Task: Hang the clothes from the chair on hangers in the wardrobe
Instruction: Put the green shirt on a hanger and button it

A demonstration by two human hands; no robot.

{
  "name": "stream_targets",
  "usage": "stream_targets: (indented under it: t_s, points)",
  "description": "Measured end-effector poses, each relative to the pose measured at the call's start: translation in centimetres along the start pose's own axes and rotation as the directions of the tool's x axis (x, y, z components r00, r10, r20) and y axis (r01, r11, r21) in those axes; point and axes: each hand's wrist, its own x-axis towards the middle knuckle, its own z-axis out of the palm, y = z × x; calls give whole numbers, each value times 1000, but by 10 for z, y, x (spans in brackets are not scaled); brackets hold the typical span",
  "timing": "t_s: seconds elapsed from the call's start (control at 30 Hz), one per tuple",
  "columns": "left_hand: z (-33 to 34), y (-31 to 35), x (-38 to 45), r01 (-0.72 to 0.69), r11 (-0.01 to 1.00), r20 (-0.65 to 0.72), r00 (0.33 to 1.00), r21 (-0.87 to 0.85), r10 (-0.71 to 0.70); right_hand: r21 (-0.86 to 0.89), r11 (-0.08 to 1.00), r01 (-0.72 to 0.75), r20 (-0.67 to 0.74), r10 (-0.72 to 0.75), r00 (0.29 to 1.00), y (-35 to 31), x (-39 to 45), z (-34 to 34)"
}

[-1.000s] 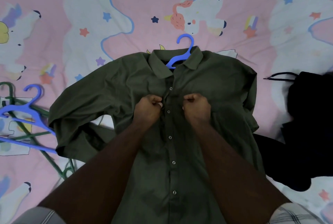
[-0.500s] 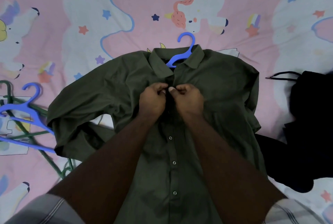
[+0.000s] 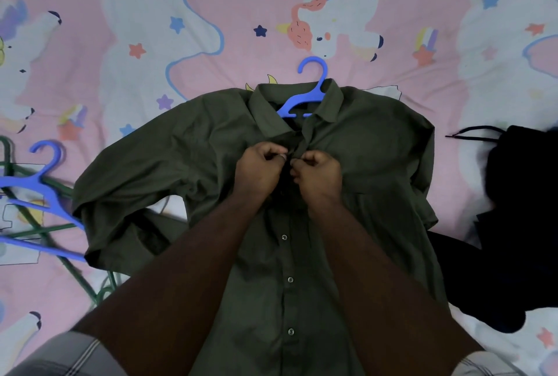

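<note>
Shirt (image 3: 356,146), dark green, button-up, lies flat on bedsheet (image 3: 126,43), both hands at upper placket just below collar. Left hand (image 3: 259,171): fingers curled tight, pinching placket edge. Right hand (image 3: 320,174): same, curled, pinching opposite edge; hands nearly touching. Lower buttons look done up. Blue hanger (image 3: 305,94) sits inside shirt, hook sticking out past collar. Spare blue hanger (image 3: 36,185) over green hangers (image 3: 39,230) at left edge. Black garment (image 3: 519,224) at right.

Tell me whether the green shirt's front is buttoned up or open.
Mostly buttoned: the green shirt lies closed below the hands, three buttons showing. The left hand and right hand pinch the placket near the collar, hiding it there.
</note>
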Motion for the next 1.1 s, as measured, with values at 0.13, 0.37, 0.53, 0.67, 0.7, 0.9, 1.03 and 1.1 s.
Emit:
stream_targets:
  t_s: [0.13, 0.37, 0.53, 0.67, 0.7, 0.9, 1.03, 1.1]
  points:
    - [-2, 2, -8, 55, 995, 17, 998, -80, -54, 215, 975, -57, 67, 44, 997, -3, -7, -7]
    - [-3, 1, -17, 36, 992, 18, 999, -118, -34, 269, 962, -51, 69, 34, 997, -2, -13, -14]
    - [-3, 5, -16, 14, 992, 10, 1000, -127, -13, -55, 989, 138, 11, -137, 990, 0, -11, -13]
    - [-1, 8, -15, -18, 998, 2, 1000, -63, 18, -220, 952, 214, 16, -216, 976, -4, -14, -16]
    - [-1, 8, -14, -30, 999, 2, 1000, -44, 30, -222, 950, 221, 14, -224, 975, -5, -14, -16]
    - [-5, 9, -14, -46, 999, -7, 999, -22, 46, -248, 934, 258, 43, -256, 966, -9, -23, -21]
    - [-8, 10, -14, 0, 996, 73, 997, -87, 6, -339, 878, 338, 42, -344, 938, -13, -21, -25]
    - [-9, 11, -15, 16, 996, 119, 993, -86, -6, -348, 874, 340, 45, -347, 937, -14, -18, -25]
